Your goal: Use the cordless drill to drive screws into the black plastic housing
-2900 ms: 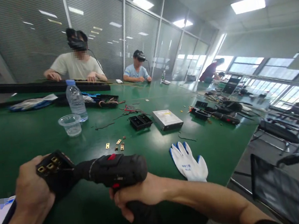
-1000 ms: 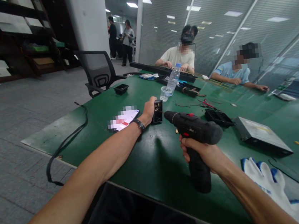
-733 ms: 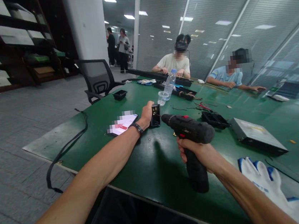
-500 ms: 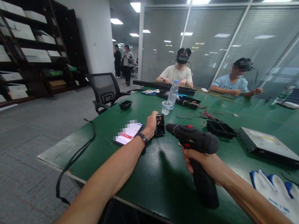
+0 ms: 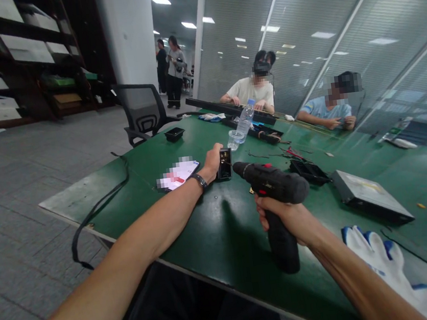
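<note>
Green table (image 5: 211, 245): black oblong box (image 5: 225, 164) was gripped by left hand (image 5: 212, 162); beside it, black-red pistol-shaped drill (image 5: 276, 182) by right hand (image 5: 287, 213); slippage risked by box-tilt.

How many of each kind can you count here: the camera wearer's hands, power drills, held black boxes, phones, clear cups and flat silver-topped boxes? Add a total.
Left hand and right hand: 2
Power drill: 1
Held black box: 1
Phone: 1
Clear cup: 1
Flat silver-topped box: 1
Total: 7
</note>
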A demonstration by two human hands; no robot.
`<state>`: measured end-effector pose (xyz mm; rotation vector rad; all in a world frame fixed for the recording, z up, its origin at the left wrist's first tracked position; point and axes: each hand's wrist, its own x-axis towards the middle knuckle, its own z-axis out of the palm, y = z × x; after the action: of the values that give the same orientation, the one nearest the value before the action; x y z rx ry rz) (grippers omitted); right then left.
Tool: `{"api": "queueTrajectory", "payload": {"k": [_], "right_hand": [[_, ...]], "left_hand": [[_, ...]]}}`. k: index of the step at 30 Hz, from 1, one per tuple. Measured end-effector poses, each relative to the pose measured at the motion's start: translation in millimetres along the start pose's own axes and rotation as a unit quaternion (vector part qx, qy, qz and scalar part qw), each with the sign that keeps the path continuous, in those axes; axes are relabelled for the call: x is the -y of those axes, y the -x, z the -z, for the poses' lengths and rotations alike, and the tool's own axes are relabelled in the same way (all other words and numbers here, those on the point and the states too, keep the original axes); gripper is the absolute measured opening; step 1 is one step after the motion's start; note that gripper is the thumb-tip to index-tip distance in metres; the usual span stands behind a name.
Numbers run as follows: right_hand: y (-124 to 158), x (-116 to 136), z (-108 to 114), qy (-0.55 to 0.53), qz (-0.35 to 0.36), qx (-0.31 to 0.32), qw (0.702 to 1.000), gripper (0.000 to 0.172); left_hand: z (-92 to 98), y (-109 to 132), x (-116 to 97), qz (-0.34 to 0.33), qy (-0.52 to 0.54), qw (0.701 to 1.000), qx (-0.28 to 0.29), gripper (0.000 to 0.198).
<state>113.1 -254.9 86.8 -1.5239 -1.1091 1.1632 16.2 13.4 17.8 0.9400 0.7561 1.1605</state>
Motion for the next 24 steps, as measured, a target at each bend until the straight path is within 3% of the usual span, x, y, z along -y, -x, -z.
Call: {"api": "queueTrajectory", "payload": {"k": [24], "right_hand": [[-4, -8, 3, 0.014, 0.013, 0.019, 1.000, 0.033]], "left_hand": [[2.4, 3, 1, 0.015, -0.013, 1.000, 0.008, 0.037]]}}
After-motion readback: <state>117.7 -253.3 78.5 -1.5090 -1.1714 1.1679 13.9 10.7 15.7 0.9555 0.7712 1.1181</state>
